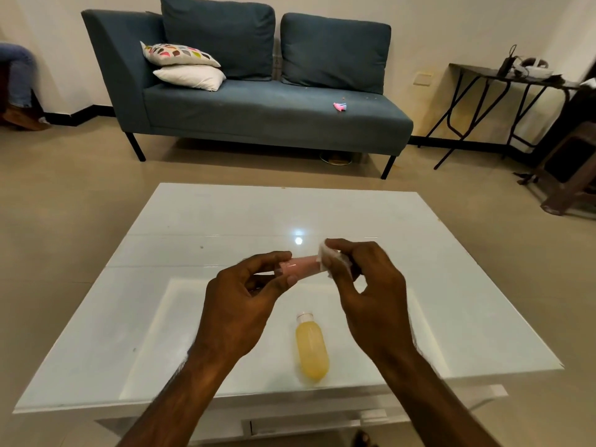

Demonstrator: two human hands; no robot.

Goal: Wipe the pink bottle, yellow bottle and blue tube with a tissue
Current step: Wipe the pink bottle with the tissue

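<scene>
Mid-frame, left hand [240,300] fingers are gripping the light, slick pink bottle [300,265] by one end; right hand [367,285] fingers are pinching soft tissue [327,254] around its other end.

yellow bottle [312,346] on table [451,285], sofa [258,108] behind

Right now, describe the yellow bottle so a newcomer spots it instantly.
Start at the white glass table in front of the blue sofa. Near its front edge, between the forearms, the yellow bottle lies on its side, white cap pointing away. It is the only thing resting on the tabletop.
</scene>
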